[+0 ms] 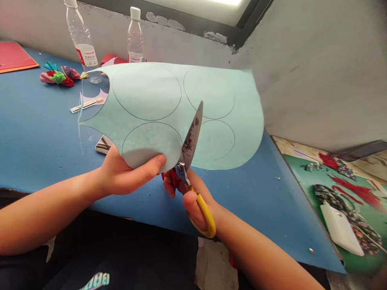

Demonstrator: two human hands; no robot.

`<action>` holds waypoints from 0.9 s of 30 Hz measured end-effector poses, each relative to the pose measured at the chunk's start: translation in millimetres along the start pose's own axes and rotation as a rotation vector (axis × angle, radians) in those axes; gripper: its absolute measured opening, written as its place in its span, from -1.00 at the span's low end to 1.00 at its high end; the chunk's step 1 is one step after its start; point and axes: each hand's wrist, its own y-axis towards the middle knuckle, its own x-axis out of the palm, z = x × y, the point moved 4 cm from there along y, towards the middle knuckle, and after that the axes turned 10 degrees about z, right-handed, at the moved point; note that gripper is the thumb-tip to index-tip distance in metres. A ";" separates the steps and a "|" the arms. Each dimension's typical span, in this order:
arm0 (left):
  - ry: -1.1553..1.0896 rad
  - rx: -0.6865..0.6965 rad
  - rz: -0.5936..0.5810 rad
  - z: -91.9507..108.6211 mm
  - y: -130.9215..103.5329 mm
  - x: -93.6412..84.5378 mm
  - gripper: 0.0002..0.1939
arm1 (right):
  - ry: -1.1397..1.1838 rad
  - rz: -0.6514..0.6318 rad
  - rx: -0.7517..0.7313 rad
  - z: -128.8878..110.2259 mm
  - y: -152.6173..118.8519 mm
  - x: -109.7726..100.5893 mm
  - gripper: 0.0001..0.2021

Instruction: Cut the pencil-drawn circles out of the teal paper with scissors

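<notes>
A pale green sheet point(208, 92) with several drawn circles is held up above the blue table. My left hand point(133, 171) pinches its lower left part, thumb on top and the other fingers hidden beneath. In my right hand point(193, 193) are scissors point(190, 141) with a yellow handle loop and a red one. One blade lies over the sheet, at the right edge of the lower left circle; the other blade is hidden behind the sheet. Curved cut edges run along the sheet's left side.
Two plastic bottles point(81, 36) stand by the wall. Colourful fabric pieces point(59, 75), a narrow packet point(86, 104) and a phone point(103, 145) lie on the blue table point(45, 149). A green surface at right holds a white device point(341, 227) and red strands.
</notes>
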 end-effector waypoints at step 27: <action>-0.146 -0.140 -0.006 -2.7 0.9 1.7 -0.69 | -0.103 0.057 -0.080 4.3 1.5 -6.5 -0.22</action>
